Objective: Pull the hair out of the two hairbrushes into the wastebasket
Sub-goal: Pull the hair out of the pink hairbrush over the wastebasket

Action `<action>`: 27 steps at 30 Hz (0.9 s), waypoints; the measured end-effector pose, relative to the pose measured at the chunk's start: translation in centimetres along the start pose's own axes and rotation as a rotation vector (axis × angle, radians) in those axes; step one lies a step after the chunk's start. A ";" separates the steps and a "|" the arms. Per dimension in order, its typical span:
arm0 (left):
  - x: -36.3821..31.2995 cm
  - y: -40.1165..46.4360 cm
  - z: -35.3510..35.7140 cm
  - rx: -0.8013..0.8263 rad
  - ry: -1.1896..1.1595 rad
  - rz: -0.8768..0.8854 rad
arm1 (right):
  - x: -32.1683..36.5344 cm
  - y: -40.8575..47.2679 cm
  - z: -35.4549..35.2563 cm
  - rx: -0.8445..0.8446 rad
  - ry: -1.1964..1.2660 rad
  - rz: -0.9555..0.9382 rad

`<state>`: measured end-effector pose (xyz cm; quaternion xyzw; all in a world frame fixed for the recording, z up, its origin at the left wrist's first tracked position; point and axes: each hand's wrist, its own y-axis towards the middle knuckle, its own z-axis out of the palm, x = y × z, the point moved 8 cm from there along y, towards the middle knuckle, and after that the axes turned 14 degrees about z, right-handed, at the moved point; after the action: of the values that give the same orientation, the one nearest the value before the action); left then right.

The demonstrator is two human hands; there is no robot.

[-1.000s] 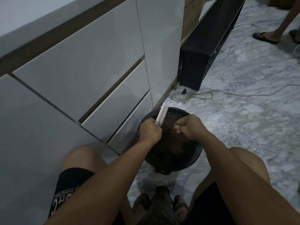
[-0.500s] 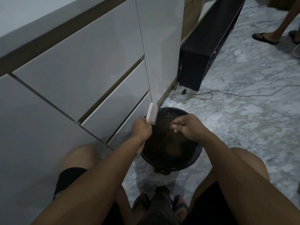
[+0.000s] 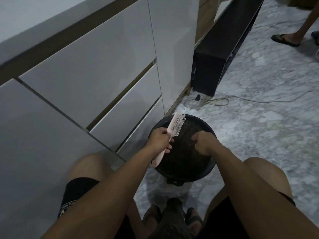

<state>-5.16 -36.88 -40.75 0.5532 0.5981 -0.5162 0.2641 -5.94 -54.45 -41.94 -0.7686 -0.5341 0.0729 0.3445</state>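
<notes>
Grey marbled floor (image 3: 259, 135) ran along the foot of white cabinets (image 3: 86, 75) with flat drawer fronts, and a dark low unit (image 3: 215, 66) stood further along the same wall. A pale cord (image 3: 215, 100) looped on the floor near that unit. At the top right, another person's foot in a sandal (image 3: 284, 40) stood well apart from everything else.

A black mesh wastebasket (image 3: 207, 171) sat on the floor just beside the cabinets, between the seated person's knees. The left hand (image 3: 159, 139) gripped a pink hairbrush (image 3: 176, 125) by its handle, fingers curled round it; the handle's end stuck out below the hand. The brush head tilted up and away over the basket's left rim, with its pale bristles facing right, toward the other hand. The right hand (image 3: 202, 142) hung over the basket's opening, its fingers curled together and pointing down into it. Whether they pinched any hair could not be told against the dark mesh. Only one hairbrush was in view. Both forearms reached forward from the knees, and black shorts (image 3: 77, 192) covered the thighs.
</notes>
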 end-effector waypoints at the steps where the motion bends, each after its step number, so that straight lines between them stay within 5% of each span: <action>1: -0.1 -0.1 0.0 0.002 -0.014 0.002 | -0.1 0.1 0.0 0.009 0.007 0.016; 7: -0.1 -0.2 0.3 0.009 -0.062 -0.006 | -0.7 0.1 -0.6 -0.040 0.080 0.069; 10: -0.3 -0.2 0.3 0.006 -0.066 0.001 | -0.4 0.1 -1.6 -0.068 0.386 0.063; 13: -0.5 0.0 0.4 0.008 -0.039 0.033 | 0.8 -0.2 -1.1 0.203 0.914 0.055; 15: -0.9 0.1 0.5 0.010 0.001 0.068 | 1.7 -0.9 -0.9 0.362 1.050 0.035; 19: -1.6 0.1 0.7 -0.012 0.046 0.123 | 2.6 -2.0 -0.6 0.483 1.048 -0.005; 27: -1.5 0.2 0.1 -0.062 0.067 0.116 | 1.5 -1.2 -0.4 0.364 0.814 0.008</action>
<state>-4.65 -37.61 -39.49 0.5954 0.5892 -0.4627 0.2903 -6.09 -53.11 -40.51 -0.6635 -0.3305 -0.1417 0.6560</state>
